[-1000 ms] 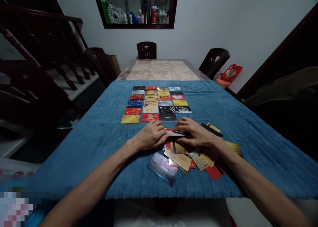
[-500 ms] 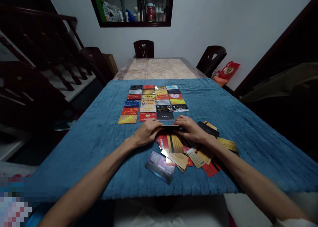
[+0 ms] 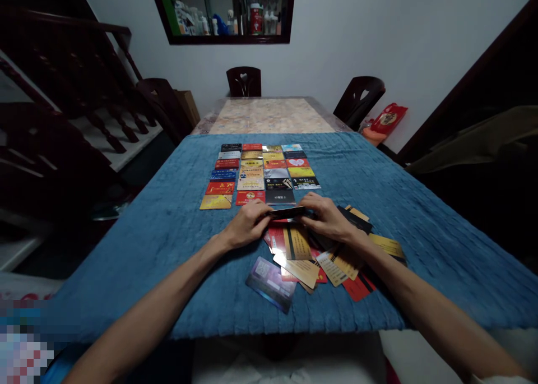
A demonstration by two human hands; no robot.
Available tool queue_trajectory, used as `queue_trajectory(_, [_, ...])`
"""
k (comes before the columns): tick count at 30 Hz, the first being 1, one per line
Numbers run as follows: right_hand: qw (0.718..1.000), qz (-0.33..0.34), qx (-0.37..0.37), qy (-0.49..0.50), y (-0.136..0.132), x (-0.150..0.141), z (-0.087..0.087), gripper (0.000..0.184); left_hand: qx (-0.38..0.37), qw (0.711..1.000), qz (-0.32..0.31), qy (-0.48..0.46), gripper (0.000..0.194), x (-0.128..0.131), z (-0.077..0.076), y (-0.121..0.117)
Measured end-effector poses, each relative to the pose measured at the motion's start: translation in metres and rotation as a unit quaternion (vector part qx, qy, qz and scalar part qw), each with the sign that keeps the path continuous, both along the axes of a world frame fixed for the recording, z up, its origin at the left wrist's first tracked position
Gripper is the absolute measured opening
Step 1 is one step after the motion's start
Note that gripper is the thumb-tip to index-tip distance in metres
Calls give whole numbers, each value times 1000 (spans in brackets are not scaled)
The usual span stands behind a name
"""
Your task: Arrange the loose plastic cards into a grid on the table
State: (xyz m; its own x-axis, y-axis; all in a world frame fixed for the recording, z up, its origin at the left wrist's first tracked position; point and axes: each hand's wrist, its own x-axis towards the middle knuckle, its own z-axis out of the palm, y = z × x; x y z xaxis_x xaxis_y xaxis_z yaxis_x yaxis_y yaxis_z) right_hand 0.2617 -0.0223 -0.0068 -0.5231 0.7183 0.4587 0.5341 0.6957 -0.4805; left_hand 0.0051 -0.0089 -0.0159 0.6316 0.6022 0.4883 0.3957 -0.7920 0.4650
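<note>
A dark plastic card (image 3: 287, 212) is held nearly edge-on between my two hands. My left hand (image 3: 249, 225) pinches its left end, and the right end sits in the closed fingers of my right hand (image 3: 325, 216). Beneath and in front of the hands lies a loose pile of overlapping cards, with a gold card (image 3: 297, 244), a cream card (image 3: 297, 268) and a red card (image 3: 358, 288) among them. A purple card (image 3: 271, 282) lies at the pile's near left. Beyond my hands, several cards lie in neat columns, a black card (image 3: 280, 197) being nearest.
A blue cloth (image 3: 168, 249) covers the near part of the table; its patterned top (image 3: 264, 115) shows at the far end. Around it stand dark wooden chairs (image 3: 244, 82). A red bag (image 3: 389, 120) is beyond the right side, and a stair railing (image 3: 84, 92) at left.
Both hands have lifted the dark card off the pile and turned it edge-on, then tilted it slightly. The laid-out cards stay in place; the whole view has shifted a little.
</note>
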Motion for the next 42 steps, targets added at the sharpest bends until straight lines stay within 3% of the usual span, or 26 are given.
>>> queue_trajectory(16, [991, -56, 37, 119, -7, -10, -2, 12, 5, 999, -26, 30, 17, 9, 7, -10])
queue_trajectory(23, [988, -57, 105, 99, -8, -14, 3, 18, 5, 999, 6, -48, 15, 9, 11, -13])
queue_trajectory(28, [991, -49, 109, 58, -9, -16, 5, 25, 6, 995, 22, -101, 20, 9, 13, -14])
queue_trajectory(36, [990, -32, 139, 12, -4, -22, 0, 23, 8, 993, 42, -112, 11, 12, 10, -14])
queue_trajectory(42, [990, -34, 137, -22, -7, -18, 0, 22, -35, 993, 72, -92, 6, 9, 7, -13])
